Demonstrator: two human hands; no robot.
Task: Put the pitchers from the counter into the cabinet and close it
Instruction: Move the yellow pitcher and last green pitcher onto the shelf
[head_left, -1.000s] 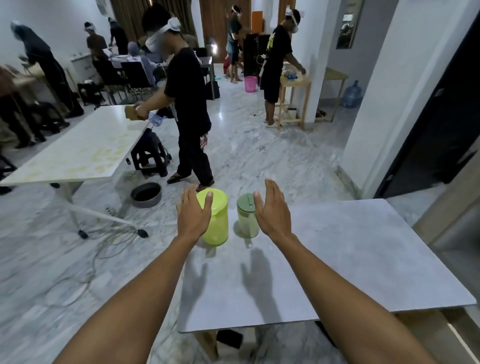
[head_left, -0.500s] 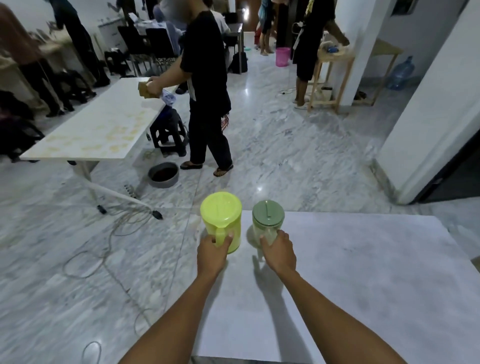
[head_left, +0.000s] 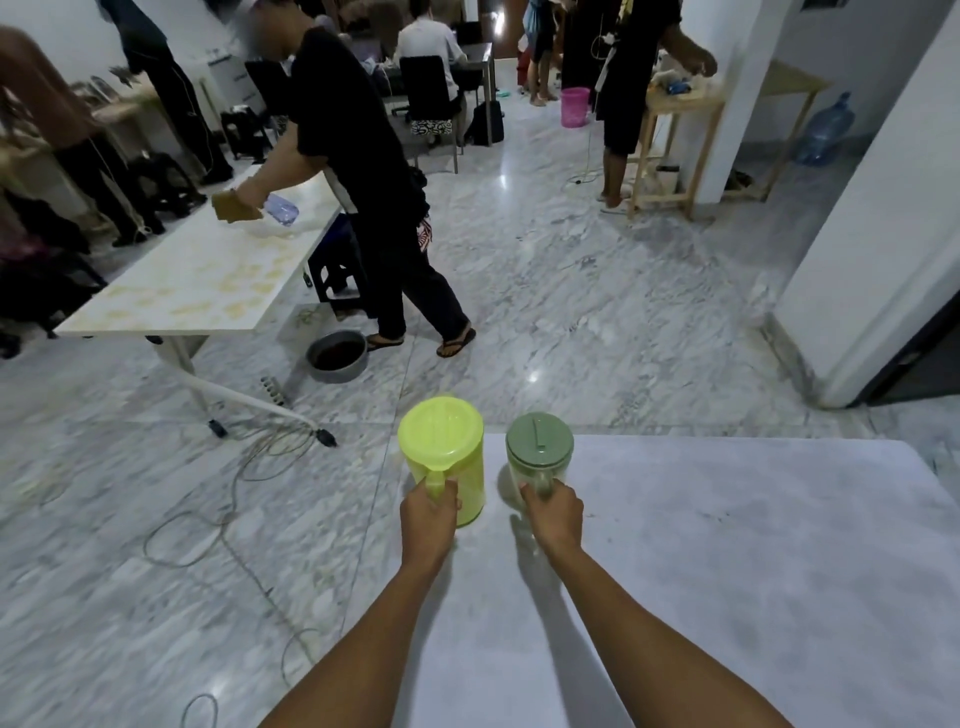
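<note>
A lime-yellow pitcher (head_left: 441, 447) with a matching lid is at the far left corner of the grey counter (head_left: 727, 571). My left hand (head_left: 429, 514) is closed around its handle. Just to its right is a smaller clear pitcher with a grey-green lid (head_left: 539, 446); my right hand (head_left: 552, 512) grips its handle. Both pitchers are upright. I cannot tell whether they rest on the counter or hang just above it. No cabinet is in view.
Beyond the counter's far edge lies marble floor with loose cables (head_left: 249, 467) and a dark basin (head_left: 336, 356). A person in black (head_left: 363, 171) wipes a white table (head_left: 208, 280) at left. A white wall corner (head_left: 872, 249) stands at right. Other people work farther back.
My hands went from open beside the pitchers to closed on their handles. The view has tilted down and closer to the counter.
</note>
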